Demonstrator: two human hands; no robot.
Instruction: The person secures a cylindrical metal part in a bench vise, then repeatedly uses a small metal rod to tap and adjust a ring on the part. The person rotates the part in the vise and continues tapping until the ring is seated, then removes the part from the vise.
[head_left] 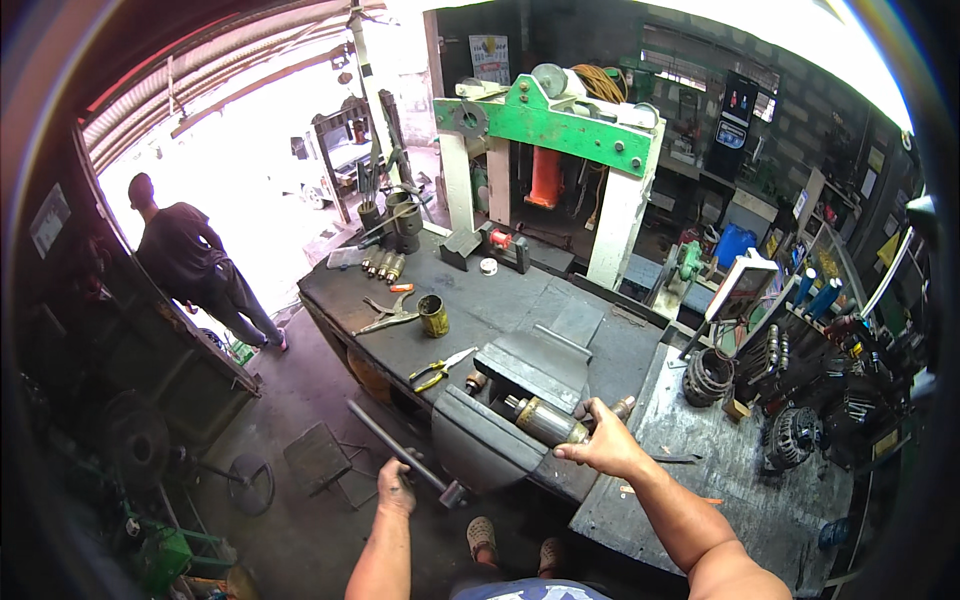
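A large grey bench vise (pixel 487 438) is mounted at the front edge of the dark workbench. Its jaws stand apart, and a motor armature (pixel 546 420) lies at the gap between them. My right hand (pixel 608 446) is closed round the armature's right part, thumb on the near side, with the shaft end sticking out beyond. Low in front of the vise, my left hand (pixel 397 486) has its fingers round the long steel vise handle (pixel 375 425), which slants down to the right. A smaller copper-coloured part (pixel 476 382) sits by the jaws' left end.
Yellow-handled pliers (pixel 432 375), a worn tin can (pixel 433 316) and large grip pliers (pixel 386 315) lie on the bench's left. A green-and-white press frame (pixel 570 132) stands behind. An alternator (pixel 793 438) rests at right. A stool (pixel 320 462) and another person (pixel 190 250) are at left.
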